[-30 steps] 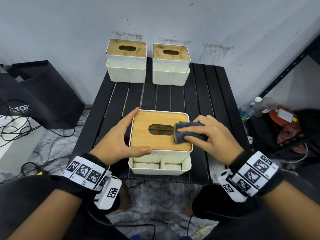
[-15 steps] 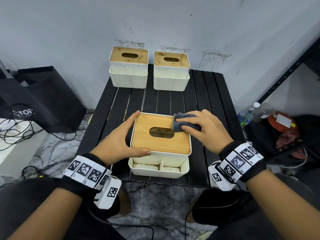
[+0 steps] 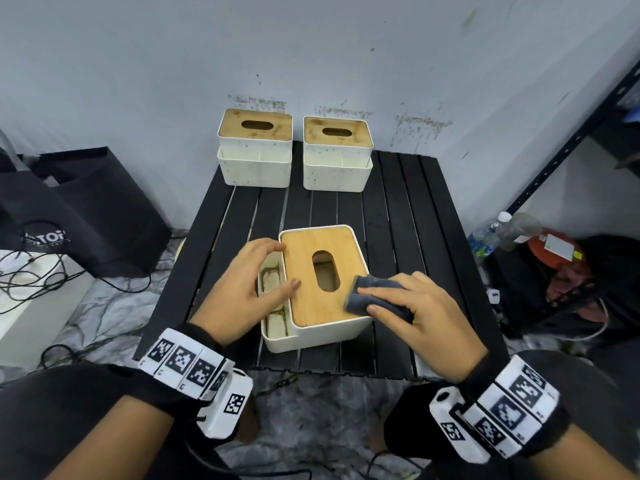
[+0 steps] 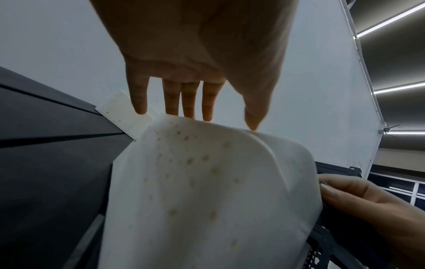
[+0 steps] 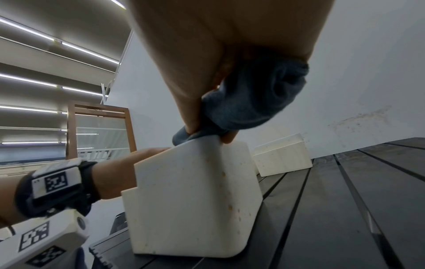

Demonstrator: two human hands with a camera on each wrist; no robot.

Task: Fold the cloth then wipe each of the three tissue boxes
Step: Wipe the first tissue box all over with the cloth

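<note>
1. Pressing a folded grey cloth (image 3: 375, 299) onto the near right corner of the near box (image 3: 322, 282), the right hand (image 3: 420, 318) grips it, thumb and fingers curled round the soft, napped fabric.
2. That box has a smooth bamboo lid with an oval slot, set in a white plastic body with rounded corners; an open tray with dividers runs along its left side.
3. The left hand (image 3: 242, 289) rests on the box's left edge over the tray, fingers straight and slightly spread, holding nothing.
4. Two more boxes (image 3: 255, 148) (image 3: 337, 154) of the same make stand side by side at the far edge of the table (image 3: 391, 216), close to the wall and well apart from the near box; their lids look darker and blotched.
5. The table is black, made of long slats with narrow gaps.
6. The left wrist view shows what the head view does not: brownish specks over the white plastic wall, with the fingertips (image 4: 208, 116) at its top rim.
7. The right wrist view shows the cloth (image 5: 250, 102) bunched in the palm and pinched down on the box corner, and more specks on that corner.
8. Around the table: a black bag (image 3: 76, 216) and cables to the left, plastic bottles (image 3: 502, 230) and a black metal rack (image 3: 568, 133) to the right.
</note>
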